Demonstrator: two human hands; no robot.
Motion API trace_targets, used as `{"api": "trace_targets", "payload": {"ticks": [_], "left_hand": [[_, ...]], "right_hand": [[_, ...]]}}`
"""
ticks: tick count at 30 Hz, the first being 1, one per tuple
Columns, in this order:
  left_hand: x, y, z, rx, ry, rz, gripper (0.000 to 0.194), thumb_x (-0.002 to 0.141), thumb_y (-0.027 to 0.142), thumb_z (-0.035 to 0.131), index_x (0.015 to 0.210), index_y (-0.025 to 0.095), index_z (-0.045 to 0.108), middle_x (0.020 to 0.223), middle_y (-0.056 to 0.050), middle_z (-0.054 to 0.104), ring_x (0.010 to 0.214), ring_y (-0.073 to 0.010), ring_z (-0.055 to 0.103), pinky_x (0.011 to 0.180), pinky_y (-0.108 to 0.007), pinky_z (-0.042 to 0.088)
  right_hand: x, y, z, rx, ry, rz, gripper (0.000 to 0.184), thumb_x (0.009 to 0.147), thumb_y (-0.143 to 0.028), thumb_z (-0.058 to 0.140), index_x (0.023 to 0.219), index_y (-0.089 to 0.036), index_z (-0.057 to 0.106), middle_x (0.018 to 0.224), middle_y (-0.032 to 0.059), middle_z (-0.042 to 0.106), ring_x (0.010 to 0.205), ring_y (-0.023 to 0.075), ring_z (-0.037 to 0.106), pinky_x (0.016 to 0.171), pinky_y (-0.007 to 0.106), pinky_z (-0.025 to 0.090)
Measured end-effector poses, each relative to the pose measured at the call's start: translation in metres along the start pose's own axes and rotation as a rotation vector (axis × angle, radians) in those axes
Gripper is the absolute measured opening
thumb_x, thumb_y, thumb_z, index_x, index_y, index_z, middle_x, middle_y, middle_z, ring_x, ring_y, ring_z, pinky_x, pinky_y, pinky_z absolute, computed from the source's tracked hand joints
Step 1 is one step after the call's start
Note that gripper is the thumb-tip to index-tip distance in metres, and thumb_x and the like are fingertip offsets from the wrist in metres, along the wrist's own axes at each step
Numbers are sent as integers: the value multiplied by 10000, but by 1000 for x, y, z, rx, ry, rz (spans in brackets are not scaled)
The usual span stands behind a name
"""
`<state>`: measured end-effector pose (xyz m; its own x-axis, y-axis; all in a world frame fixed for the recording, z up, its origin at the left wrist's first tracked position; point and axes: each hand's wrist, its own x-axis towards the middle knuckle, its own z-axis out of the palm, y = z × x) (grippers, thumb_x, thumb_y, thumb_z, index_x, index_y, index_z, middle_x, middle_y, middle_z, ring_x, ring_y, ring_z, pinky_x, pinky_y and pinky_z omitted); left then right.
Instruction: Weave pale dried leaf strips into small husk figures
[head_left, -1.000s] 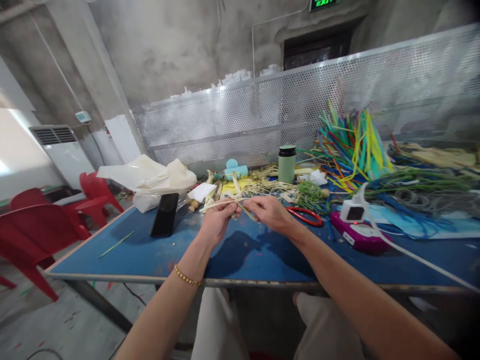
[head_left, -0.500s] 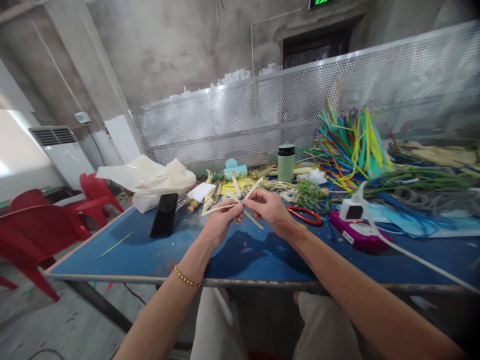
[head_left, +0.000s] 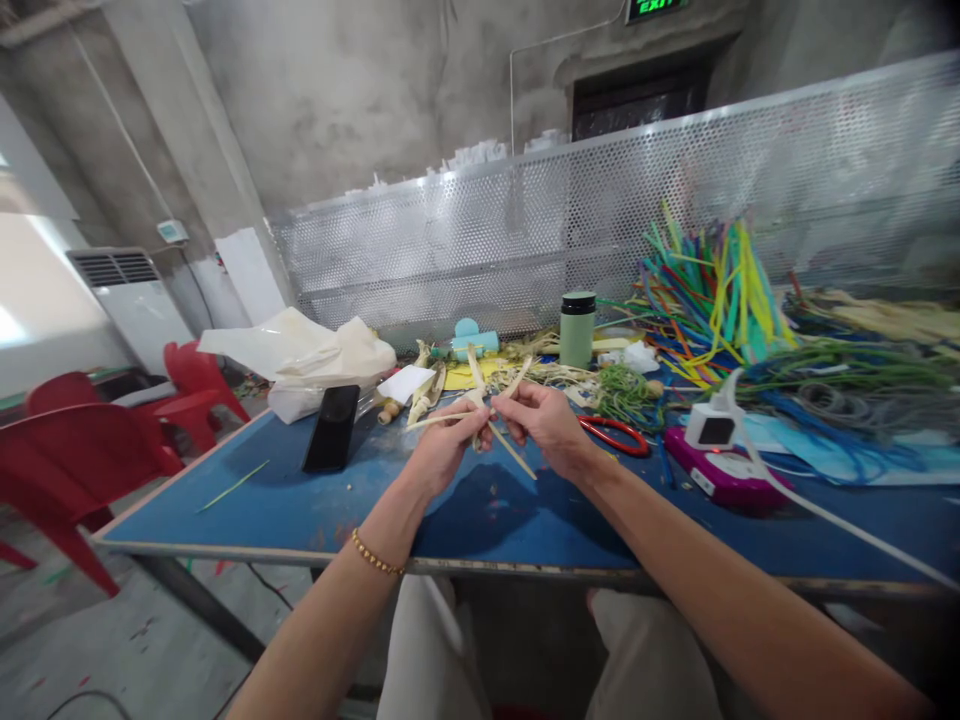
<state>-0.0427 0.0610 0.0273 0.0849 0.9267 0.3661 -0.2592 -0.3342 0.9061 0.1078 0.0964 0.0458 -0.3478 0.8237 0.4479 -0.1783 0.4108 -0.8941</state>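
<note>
Above the blue table, both of my hands meet at a small bundle of crossed pale straw strips. My left hand is closed, thumb and fingers pinching the strips where they cross. One strip sticks out to the left over that hand, and others point up and down to the right. Close beside it, my right hand is closed too, its thumb and forefinger pinching strips near the crossing. The fingers partly hide how the strips are joined.
A black phone lies left of my hands. Behind are a green jar and red-handled scissors. To the right sit a purple power strip with a white cable and a heap of coloured strips. Red chairs stand left.
The strip pointing down to the right now reaches farther out below my right hand. My hands stay together at the crossing, and the view has shifted slightly.
</note>
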Motion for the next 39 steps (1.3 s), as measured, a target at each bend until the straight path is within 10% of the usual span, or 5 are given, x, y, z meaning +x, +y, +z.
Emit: {"api": "trace_targets", "payload": {"ticks": [39], "left_hand": [[2,-9,-7,192,22,19,285,778,404,685,735,122,675,561,-22,583,512,-108,492,527,-253,342]], "right_hand": [[3,7,2,-106,40,82,320,676,-434,711,588,-165,560,406,-44,502,331,76,428,363,214,315]]}}
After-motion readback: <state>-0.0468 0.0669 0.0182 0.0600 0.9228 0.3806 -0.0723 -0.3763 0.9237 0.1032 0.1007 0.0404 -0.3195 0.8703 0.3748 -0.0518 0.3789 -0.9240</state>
